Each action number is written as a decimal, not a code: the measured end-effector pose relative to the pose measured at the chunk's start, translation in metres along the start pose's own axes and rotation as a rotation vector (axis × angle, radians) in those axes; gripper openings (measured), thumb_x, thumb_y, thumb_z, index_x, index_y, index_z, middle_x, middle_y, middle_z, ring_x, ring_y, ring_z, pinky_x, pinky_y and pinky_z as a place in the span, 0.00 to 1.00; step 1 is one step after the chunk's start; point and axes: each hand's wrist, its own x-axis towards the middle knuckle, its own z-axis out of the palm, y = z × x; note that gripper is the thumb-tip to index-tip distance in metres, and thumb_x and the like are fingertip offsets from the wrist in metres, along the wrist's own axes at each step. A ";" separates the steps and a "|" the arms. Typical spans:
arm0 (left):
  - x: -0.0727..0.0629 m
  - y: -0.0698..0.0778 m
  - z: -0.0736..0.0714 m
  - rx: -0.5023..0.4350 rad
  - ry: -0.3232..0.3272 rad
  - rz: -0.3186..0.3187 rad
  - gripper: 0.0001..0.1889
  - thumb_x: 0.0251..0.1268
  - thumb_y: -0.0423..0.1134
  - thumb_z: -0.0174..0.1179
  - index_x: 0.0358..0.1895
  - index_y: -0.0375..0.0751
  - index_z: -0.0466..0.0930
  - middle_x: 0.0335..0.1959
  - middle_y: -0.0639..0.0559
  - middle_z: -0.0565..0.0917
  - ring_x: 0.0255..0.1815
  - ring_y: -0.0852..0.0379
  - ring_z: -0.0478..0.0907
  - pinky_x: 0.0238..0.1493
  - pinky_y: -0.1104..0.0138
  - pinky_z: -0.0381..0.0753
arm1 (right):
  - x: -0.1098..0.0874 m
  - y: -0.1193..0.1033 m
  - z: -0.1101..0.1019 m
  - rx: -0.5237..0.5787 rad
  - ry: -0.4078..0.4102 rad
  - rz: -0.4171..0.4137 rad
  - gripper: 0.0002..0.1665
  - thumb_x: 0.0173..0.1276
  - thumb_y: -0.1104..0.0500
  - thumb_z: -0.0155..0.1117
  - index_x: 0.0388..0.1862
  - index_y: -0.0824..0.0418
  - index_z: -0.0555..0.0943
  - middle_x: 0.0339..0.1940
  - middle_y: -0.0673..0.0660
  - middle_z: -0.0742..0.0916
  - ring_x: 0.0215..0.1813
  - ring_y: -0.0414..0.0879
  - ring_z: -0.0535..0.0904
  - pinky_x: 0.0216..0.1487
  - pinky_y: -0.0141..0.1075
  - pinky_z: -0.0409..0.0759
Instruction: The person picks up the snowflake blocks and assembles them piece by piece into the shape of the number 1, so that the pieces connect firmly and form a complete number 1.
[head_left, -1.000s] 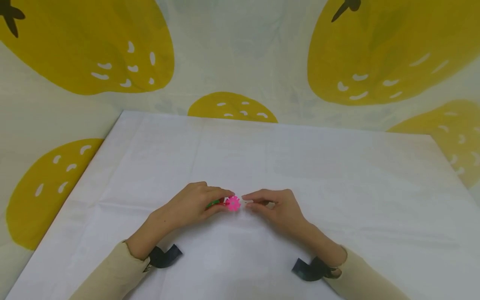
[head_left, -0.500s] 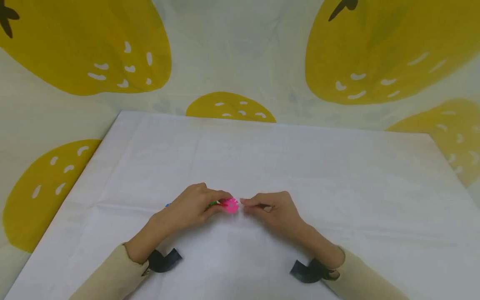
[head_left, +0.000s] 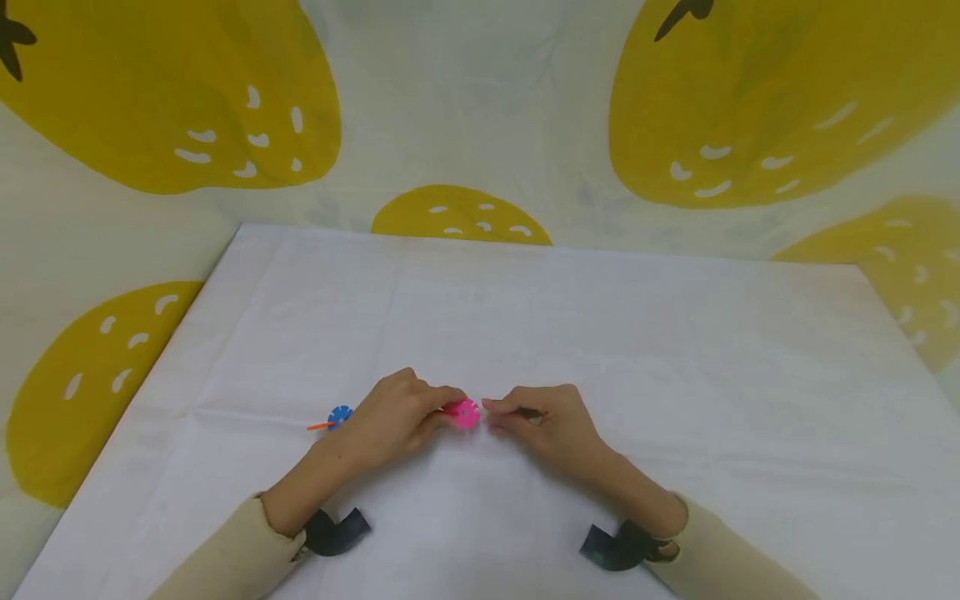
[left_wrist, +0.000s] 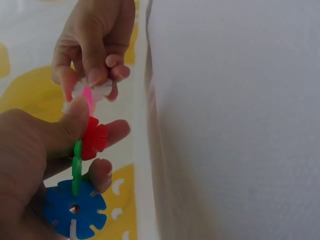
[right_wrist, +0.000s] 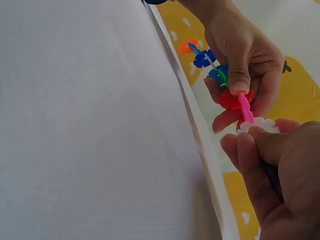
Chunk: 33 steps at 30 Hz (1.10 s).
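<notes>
My left hand [head_left: 397,417] grips a chain of slotted plastic snowflake discs near its pink end, thumb on the pink disc [head_left: 467,413]. Behind the pink one come a red disc [left_wrist: 96,137], a green disc [left_wrist: 76,167] seen edge-on and a blue disc [left_wrist: 75,207]. An orange disc [right_wrist: 188,46] ends the chain on the far side. Between thumb and fingers, my right hand [head_left: 558,417] pinches a white snowflake disc [right_wrist: 264,125]. In both wrist views the pink disc's edge meets the white disc's rim, at right angles to it. Fingers partly hide both.
A white cloth covers the table [head_left: 600,325] beneath both hands. Behind it hangs a pale curtain [head_left: 480,100] printed with big yellow fruit. Dark straps [head_left: 337,533] sit at both wrists, below the beige sleeves [head_left: 232,550].
My left hand has turned a little, and the chain's blue and orange discs now show beyond its back. The pink disc has shifted slightly downward. My right hand has barely moved.
</notes>
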 end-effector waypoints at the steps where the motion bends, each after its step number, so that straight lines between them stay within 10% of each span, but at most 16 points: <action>1: 0.000 0.000 0.001 0.002 0.003 0.001 0.11 0.56 0.34 0.68 0.43 0.40 0.84 0.27 0.56 0.84 0.20 0.63 0.73 0.32 0.69 0.68 | 0.001 -0.004 0.000 -0.004 0.001 -0.010 0.15 0.48 0.81 0.69 0.35 0.70 0.85 0.33 0.61 0.88 0.31 0.46 0.86 0.34 0.33 0.82; 21: 0.002 0.002 0.003 -0.007 0.017 -0.030 0.16 0.58 0.38 0.68 0.50 0.41 0.83 0.37 0.56 0.87 0.30 0.64 0.80 0.32 0.68 0.70 | -0.001 0.005 -0.004 -0.046 0.043 0.114 0.14 0.56 0.69 0.71 0.43 0.61 0.86 0.35 0.51 0.88 0.32 0.42 0.86 0.39 0.33 0.82; 33: 0.002 0.006 -0.003 0.028 -0.048 -0.116 0.22 0.61 0.48 0.65 0.57 0.45 0.79 0.45 0.56 0.84 0.40 0.58 0.80 0.40 0.63 0.75 | 0.010 -0.030 -0.012 -0.098 0.117 0.235 0.12 0.55 0.73 0.70 0.40 0.67 0.85 0.31 0.57 0.88 0.30 0.50 0.85 0.36 0.31 0.81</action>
